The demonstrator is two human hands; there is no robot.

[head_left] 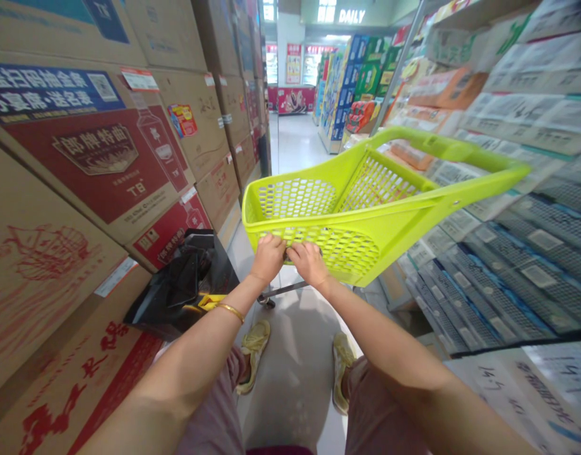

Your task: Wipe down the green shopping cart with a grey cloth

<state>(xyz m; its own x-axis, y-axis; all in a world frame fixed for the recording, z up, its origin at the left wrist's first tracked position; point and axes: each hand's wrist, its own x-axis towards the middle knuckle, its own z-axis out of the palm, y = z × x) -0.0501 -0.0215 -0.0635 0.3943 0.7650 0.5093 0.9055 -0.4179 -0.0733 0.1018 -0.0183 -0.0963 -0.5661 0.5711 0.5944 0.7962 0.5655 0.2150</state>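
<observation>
Lime-green cart [404, 218] between brown cartons [200, 145] on the left and white packs [522, 114] on the right.
Honeycomb-like holes pattern the cart's sides. Left, a dark red panel [105, 158] and a blue banner [48, 88] with white lettering mark the cartons; near them, a black container [174, 284] shows a yellow patch [211, 302]. Near: gold bracelet [232, 309], 2 pale yellow shoes [256, 344], mauve trousers [215, 411], grey-white floor [290, 373]. Right, orange packs [446, 91] and grey mesh-patterned packs [532, 246]; far, blue and green boxes [350, 85].

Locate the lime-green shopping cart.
Head view, right of centre: the lime-green shopping cart stands between the stacked cartons on the left and the stacked packages on the right, with the left hand and right hand at its near side.
</observation>
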